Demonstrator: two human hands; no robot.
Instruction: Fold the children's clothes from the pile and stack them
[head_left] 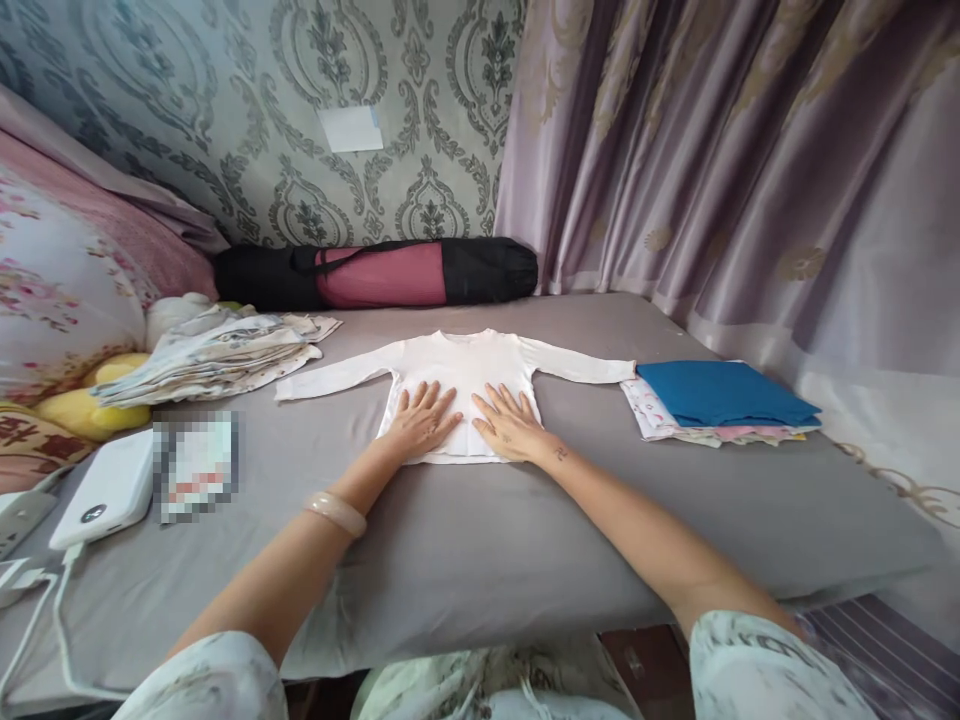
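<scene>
A small white long-sleeved shirt [469,365] lies spread flat on the grey bed sheet [480,530], its sleeves stretched out to both sides. My left hand [426,418] rests palm down on the left half of its body, fingers apart. On the right half lies my right hand [510,422], also flat with the fingers spread. Neither hand grips the cloth. The tip of the right sleeve reaches the edge of a folded stack with a blue cloth [727,393] on top.
At left are a pile of folded light clothes [225,355], a yellow plush toy [90,400], a white power bank [109,485] with a cable, and a blurred packet [199,465]. A black and pink rolled bag [382,274] lies along the wall; curtains [675,150] hang at right.
</scene>
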